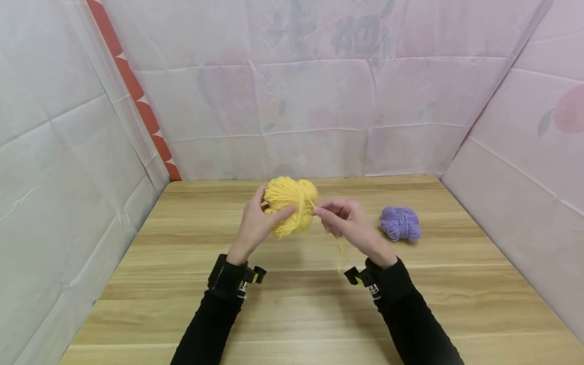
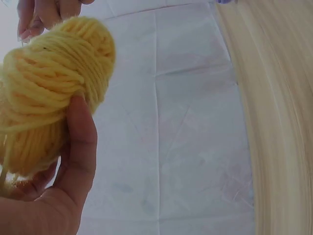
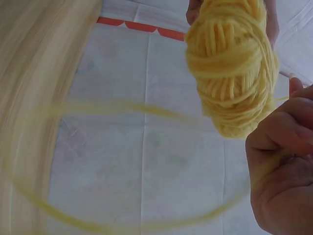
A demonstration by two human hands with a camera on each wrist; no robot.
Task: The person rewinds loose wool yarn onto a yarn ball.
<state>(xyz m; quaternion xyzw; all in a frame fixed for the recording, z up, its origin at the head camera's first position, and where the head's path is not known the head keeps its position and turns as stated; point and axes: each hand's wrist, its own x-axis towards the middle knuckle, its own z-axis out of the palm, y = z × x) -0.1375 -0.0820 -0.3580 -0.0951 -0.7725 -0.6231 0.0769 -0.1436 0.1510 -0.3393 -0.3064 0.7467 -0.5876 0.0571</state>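
Observation:
A skein of yellow yarn (image 1: 286, 195) is held up over the table by my left hand (image 1: 260, 220), thumb across its front and fingers behind. Close to the skein's right side, my right hand (image 1: 349, 223) pinches a yellow strand (image 1: 310, 201) between thumb and fingertips; the strand runs back to the skein. From under the right hand a loose yarn tail (image 1: 340, 256) hangs down. In the right wrist view this tail (image 3: 117, 227) makes a wide, blurred loop beside the curled fingers. Bands of yarn wrap around the skein's middle (image 3: 227, 63).
A skein of purple yarn (image 1: 400, 223) lies on the wooden table (image 1: 292, 314), to the right of my right hand. Pale printed sheets (image 1: 315, 101) hang behind the table and along both sides. A red scalloped strip (image 1: 137, 91) runs down the back left corner.

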